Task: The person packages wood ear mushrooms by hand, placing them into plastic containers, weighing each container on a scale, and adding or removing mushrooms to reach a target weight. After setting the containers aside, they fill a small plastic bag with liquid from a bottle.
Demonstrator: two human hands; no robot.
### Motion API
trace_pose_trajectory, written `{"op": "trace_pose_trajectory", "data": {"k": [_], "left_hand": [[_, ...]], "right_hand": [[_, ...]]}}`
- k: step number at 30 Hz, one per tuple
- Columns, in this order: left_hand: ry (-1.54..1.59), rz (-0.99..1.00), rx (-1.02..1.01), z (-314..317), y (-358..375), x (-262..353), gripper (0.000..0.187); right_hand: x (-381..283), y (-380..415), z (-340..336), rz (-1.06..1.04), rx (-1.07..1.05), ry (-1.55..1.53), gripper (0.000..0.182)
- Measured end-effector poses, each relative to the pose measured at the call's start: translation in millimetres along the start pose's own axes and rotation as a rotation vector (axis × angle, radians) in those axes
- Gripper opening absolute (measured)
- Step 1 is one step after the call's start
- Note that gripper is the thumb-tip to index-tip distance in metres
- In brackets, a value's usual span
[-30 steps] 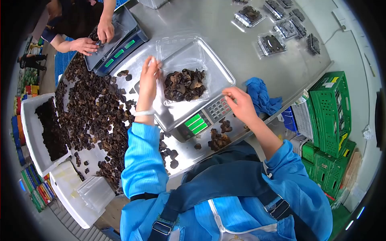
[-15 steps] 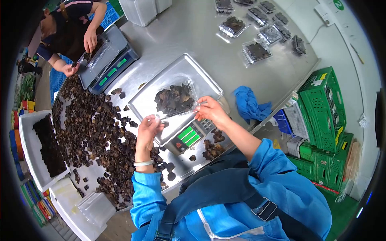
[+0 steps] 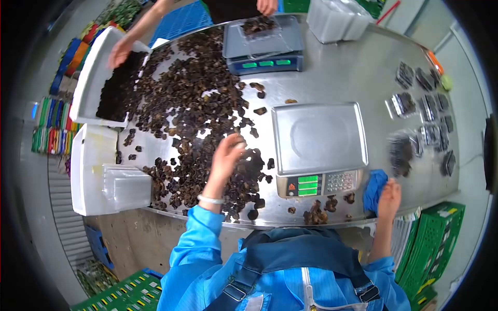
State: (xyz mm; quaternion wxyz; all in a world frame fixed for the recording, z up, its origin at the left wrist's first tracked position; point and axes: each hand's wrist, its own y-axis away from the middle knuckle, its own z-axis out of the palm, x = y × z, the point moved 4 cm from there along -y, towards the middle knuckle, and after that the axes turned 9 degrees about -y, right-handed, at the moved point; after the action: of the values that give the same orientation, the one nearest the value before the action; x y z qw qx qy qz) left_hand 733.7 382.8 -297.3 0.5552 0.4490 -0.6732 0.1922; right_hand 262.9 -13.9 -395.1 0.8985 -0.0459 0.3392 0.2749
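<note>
My left hand (image 3: 227,158), fingers loosely bent and a little smeared, is over a spread pile of dark, ruffled pieces that look like wood ear mushrooms (image 3: 197,103). Nothing shows in it. My right hand (image 3: 389,200) is beside a crumpled blue cloth (image 3: 374,191) near the table's front right, its fingers partly bent around no visible object. Just beyond its fingertips, a clear box of mushrooms (image 3: 401,155) is blurred by motion on the table. Between my hands stands a scale with a bare metal tray (image 3: 320,137) and a lit green display (image 3: 308,185).
Several filled clear boxes (image 3: 429,109) sit at the right. Across the table, another person's hand (image 3: 120,53) reaches over a white bin (image 3: 85,98); their other hand is by a second scale (image 3: 264,49). Stacked clear boxes (image 3: 337,20) stand behind; green crates (image 3: 436,243) are lower right.
The box of mushrooms has left the scale tray and my hands, and is now at the right. My hands have moved apart, the left over the pile. The view has turned.
</note>
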Motion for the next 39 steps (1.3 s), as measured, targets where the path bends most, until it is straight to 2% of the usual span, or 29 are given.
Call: {"op": "trace_pose_trajectory", "data": {"k": [1, 2, 5, 6, 8, 12, 14, 15, 17, 20, 23, 24, 26, 29, 30, 32, 33, 34, 36, 37, 38, 39], "left_hand": [[0.011, -0.024, 0.149, -37.4, 3.4, -20.6, 0.041], [-0.008, -0.101, 0.292, -73.3, 12.2, -30.6, 0.040], [-0.081, -0.158, 0.568, -171.6, 49.5, -72.3, 0.036], [-0.100, -0.106, 0.622, -205.7, 61.5, -101.7, 0.035], [-0.145, -0.117, 0.727, -245.4, 93.4, -106.7, 0.033], [-0.910, -0.128, 0.980, -327.2, 155.3, -102.0, 0.048], [-1.254, -0.043, 1.120, -373.2, 178.6, -109.5, 0.056], [-1.344, -0.118, 1.134, -392.8, 187.9, -107.1, 0.058], [-1.519, -0.147, 1.177, -433.1, 197.7, -110.4, 0.056], [-1.358, -0.378, 0.823, -482.8, 199.0, -134.8, 0.040], [-1.249, -0.214, 0.625, -516.5, 197.3, -170.6, 0.026], [-1.214, -0.233, 0.623, -519.5, 195.9, -171.4, 0.025], [-1.145, -0.271, 0.619, -509.1, 197.1, -145.3, 0.024], [-1.107, -0.444, 0.707, -494.6, 198.9, -95.3, 0.026], [-1.079, -0.305, 0.789, -494.7, 196.2, -93.9, 0.027], [-1.010, -0.030, 0.938, -493.3, 195.3, -91.7, 0.030], [-1.033, 0.097, 0.941, -485.4, 187.7, -83.8, 0.030], [-1.053, 0.219, 0.939, -464.2, 175.1, -63.2, 0.030], [-1.212, 0.444, 0.847, -396.5, 155.2, -21.3, 0.028], [-1.347, 0.554, 0.750, -343.1, 141.0, 10.9, 0.026], [-1.307, 0.677, 0.592, -303.7, 125.9, 19.1, 0.018], [-1.217, 0.718, 0.511, -263.7, 115.8, 23.5, 0.016]], "right_hand": [[-15.6, -8.0, -19.3, -0.038, 0.211, -0.037, 0.023], [-25.6, -19.9, -18.5, 0.021, 0.221, -0.193, 0.033], [-14.2, -45.3, 27.9, 0.040, 0.342, 0.082, 0.038], [0.6, -47.2, 53.7, 0.082, 0.275, 0.212, 0.039], [36.9, -47.5, 103.8, 0.194, 0.129, 0.442, 0.036], [115.4, -44.8, 166.9, 0.308, -0.167, 0.698, 0.025], [141.6, -35.1, 192.3, 0.343, -0.321, 0.771, 0.020], [151.6, -28.0, 207.2, 0.345, -0.382, 0.813, 0.018], [168.6, -8.6, 234.7, 0.330, -0.481, 0.888, 0.014], [191.9, 18.6, 264.6, 0.308, -0.546, 0.929, 0.010], [227.3, 49.7, 280.1, 0.375, -0.557, 0.946, 0.011], [237.8, 61.7, 289.6, 0.426, -0.549, 1.016, 0.012], [259.1, 81.4, 311.3, 0.297, -0.767, 1.144, 0.013], [289.6, 110.3, 343.3, 0.063, -1.103, 1.259, 0.016], [298.0, 118.5, 355.4, -0.027, -1.216, 1.283, 0.017], [313.0, 132.5, 376.7, -0.064, -1.354, 1.296, 0.022], [322.5, 139.7, 389.0, -0.079, -1.420, 1.297, 0.025], [319.4, 148.7, 415.4, -0.214, -1.424, 1.293, 0.031], [307.6, 166.7, 466.2, -0.510, -1.433, 1.221, 0.039], [302.9, 174.0, 487.4, -0.674, -1.432, 1.152, 0.041], [297.7, 183.4, 506.2, -0.800, -1.392, 1.201, 0.043], [296.5, 189.5, 519.7, -0.925, -1.352, 1.247, 0.044]]}}
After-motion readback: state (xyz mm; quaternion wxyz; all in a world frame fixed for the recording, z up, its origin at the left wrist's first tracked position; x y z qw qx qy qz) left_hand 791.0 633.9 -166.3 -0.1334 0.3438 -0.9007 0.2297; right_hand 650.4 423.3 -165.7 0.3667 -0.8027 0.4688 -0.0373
